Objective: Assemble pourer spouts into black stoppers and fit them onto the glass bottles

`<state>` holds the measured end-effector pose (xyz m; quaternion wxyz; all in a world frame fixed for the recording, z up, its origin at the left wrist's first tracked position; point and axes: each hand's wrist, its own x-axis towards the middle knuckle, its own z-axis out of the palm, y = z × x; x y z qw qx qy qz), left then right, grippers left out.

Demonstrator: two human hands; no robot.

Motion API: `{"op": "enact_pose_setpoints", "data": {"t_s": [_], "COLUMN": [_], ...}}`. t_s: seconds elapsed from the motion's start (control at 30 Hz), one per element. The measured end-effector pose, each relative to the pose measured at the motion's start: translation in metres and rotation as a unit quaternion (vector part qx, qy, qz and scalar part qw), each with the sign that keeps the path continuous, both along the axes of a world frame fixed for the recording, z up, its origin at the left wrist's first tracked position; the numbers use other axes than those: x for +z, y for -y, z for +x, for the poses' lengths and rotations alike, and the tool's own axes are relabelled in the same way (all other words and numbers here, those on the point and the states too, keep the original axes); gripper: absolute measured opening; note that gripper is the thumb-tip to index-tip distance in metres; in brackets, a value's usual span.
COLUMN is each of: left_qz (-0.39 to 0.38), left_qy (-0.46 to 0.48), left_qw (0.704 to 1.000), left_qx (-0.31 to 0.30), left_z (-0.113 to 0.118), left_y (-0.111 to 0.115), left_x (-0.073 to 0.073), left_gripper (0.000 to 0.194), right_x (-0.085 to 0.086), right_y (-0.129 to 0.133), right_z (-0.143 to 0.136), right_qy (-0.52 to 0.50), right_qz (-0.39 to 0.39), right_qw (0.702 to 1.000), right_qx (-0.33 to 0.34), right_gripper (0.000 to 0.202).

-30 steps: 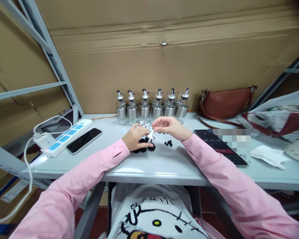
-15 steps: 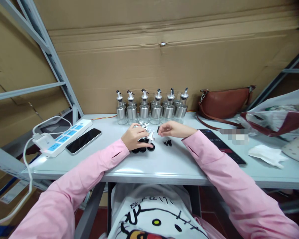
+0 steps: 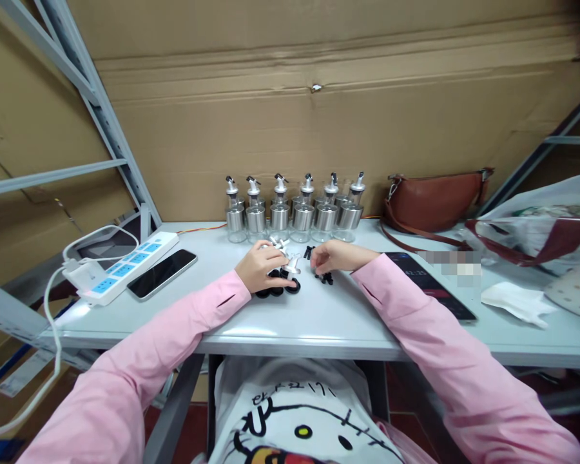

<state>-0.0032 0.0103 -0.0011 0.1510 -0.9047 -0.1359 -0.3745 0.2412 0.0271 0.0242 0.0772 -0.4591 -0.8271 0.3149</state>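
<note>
My left hand [image 3: 261, 266] is closed on a silver bottle pourer [image 3: 293, 264], thumb and fingers around its side. Black round rings [image 3: 270, 290] lie on the table under and beside that hand, and more silver pourer tops [image 3: 280, 243] lie just behind it. My right hand [image 3: 334, 256] points down with its fingers bent together at a small pile of black pieces [image 3: 326, 279]. Whether a piece sits between those fingertips is hidden. Several more short black pieces [image 3: 308, 252] lie just behind them.
Glass-and-steel bottles [image 3: 280, 216] with pourers stand in rows at the back. A power strip [image 3: 135, 264] and phone [image 3: 162, 274] are at left. To the right lie a tablet [image 3: 439, 296], a brown bag [image 3: 435, 200], a tissue [image 3: 517, 303] and a plastic bag [image 3: 555, 212].
My right hand has moved slightly down and nearer to me, onto the pile of small black pieces, uncovering the black pieces behind. My left hand stays still with the pourer.
</note>
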Motion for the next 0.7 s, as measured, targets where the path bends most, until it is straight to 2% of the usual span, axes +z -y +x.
{"op": "enact_pose_setpoints", "data": {"t_s": [0.2, 0.7], "left_qz": [0.009, -0.042], "left_qy": [0.003, -0.032], "left_qw": [1.0, 0.998], "left_qx": [-0.009, 0.019], "left_z": [-0.0001, 0.0], "left_y": [-0.0004, -0.0011], "left_x": [0.0, -0.0007], "left_gripper": [0.045, 0.047], "right_x": [0.0045, -0.0008], "right_y": [0.0027, 0.0049], "right_z": [-0.0026, -0.0083], "right_qy": [0.056, 0.034], "right_qz": [0.051, 0.065], "right_qw": [0.997, 0.997], "right_qx": [-0.03, 0.038], "right_gripper": [0.018, 0.027]}}
